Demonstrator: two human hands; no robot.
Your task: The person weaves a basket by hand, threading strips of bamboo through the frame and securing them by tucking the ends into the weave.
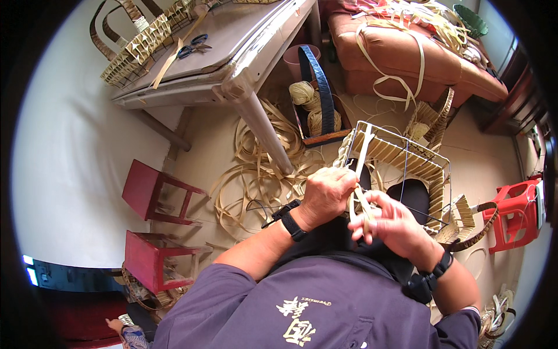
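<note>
A wire-framed basket (427, 158), partly woven with pale flat strips, rests on my lap. My left hand (330, 191) is closed at its near left corner, pinching a pale flat strip (363, 154) that crosses the basket's left end. Just to the right, my right hand (396, 225) has its fingers bent around the lower end of the strip, close below my left hand. The fingertips hide how the strip passes round the wire. Plaited strip covers part of the basket's left edge, while bare dark wire shows along its right side.
Loose strips (273, 136) lie coiled on the floor beside the table (215, 61), which bears scissors (193, 46) and a basket (139, 43). A blue-handled basket (325, 137) holds rolled cord. Red stools (152, 259) stand left, a red plastic stool (512, 215) right. Strips cover the sofa (383, 52).
</note>
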